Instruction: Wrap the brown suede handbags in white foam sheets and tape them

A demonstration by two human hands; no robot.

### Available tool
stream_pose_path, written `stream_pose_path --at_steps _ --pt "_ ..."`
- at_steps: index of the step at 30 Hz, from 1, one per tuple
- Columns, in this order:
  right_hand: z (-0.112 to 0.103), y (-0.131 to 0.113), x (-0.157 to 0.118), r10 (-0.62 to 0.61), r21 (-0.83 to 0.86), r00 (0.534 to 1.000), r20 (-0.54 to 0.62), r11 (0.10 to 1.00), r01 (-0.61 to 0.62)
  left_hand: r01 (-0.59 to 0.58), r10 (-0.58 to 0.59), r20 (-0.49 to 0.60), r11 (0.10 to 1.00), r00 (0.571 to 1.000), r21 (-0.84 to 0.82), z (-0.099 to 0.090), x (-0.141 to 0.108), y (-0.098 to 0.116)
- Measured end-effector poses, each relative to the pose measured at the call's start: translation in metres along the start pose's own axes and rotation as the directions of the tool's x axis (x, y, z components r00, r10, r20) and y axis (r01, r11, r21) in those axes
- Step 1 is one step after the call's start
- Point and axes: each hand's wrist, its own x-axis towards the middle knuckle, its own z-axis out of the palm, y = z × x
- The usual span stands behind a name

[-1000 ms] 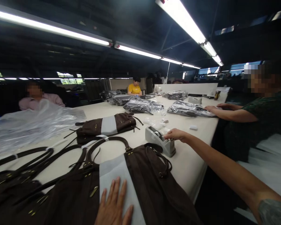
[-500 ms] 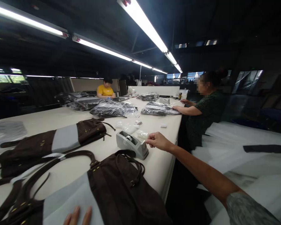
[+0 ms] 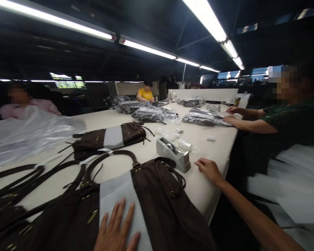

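Observation:
My left hand point(image 3: 117, 226) lies flat with fingers spread on a pale grey paper band point(image 3: 117, 188). The band wraps a dark brown handbag point(image 3: 162, 195) right in front of me, its round handles point(image 3: 112, 155) lying away from me. My right hand point(image 3: 209, 170) is just right of a grey tape dispenser point(image 3: 174, 153), apart from it. Its thumb and index finger are pinched together; whatever is between them is too small to make out. Behind the dispenser lie clear tape rolls point(image 3: 184, 144).
A second banded brown bag point(image 3: 133, 134) lies farther back. Clear plastic bags point(image 3: 42, 129) spread at the left before a person in pink. Wrapped goods point(image 3: 154, 115) lie at the back. A co-worker's hands point(image 3: 230, 115) are on one package. White sheets point(image 3: 298, 184) stand at the right.
The view has swung left, bringing a person in pink into sight. My right hand has drawn away from the dispenser's front end toward me. More of my left hand shows on the band.

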Motion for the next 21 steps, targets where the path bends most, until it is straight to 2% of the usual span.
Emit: stream_pose_path --at_steps 3,5,6,9,12,16,21 --pt "-0.004 -0.034 -0.012 0.043 0.286 0.992 0.116 0.955 -0.075 0.029 -0.029 -0.031 0.999 0.999 -0.018 -0.008 -0.001 0.006" --pt "0.002 -0.077 -0.025 -0.024 0.466 0.962 0.272 0.878 -0.11 0.048 -0.05 -0.051 0.998 0.997 -0.036 -0.011 -0.001 0.009" --pt "0.009 -0.102 -0.032 -0.061 0.516 0.931 0.36 0.844 -0.144 0.054 -0.057 -0.056 0.997 0.997 -0.048 -0.012 -0.001 0.011" --pt "0.046 -0.17 -0.046 -0.15 0.586 0.821 0.551 0.769 -0.253 0.067 -0.071 -0.043 0.994 0.997 -0.092 -0.014 -0.002 0.014" --pt "0.093 -0.215 -0.044 -0.114 0.579 0.766 0.632 0.726 -0.37 0.081 -0.081 0.002 0.987 0.997 -0.137 -0.019 -0.003 0.014" --pt "0.141 -0.241 -0.032 0.055 0.515 0.762 0.646 0.705 -0.487 0.105 -0.092 0.072 0.974 0.993 -0.199 -0.03 -0.002 0.016" --pt "0.166 -0.241 -0.032 0.134 0.45 0.755 0.642 0.731 -0.512 0.123 -0.093 0.127 0.96 0.987 -0.252 -0.038 -0.002 0.018"
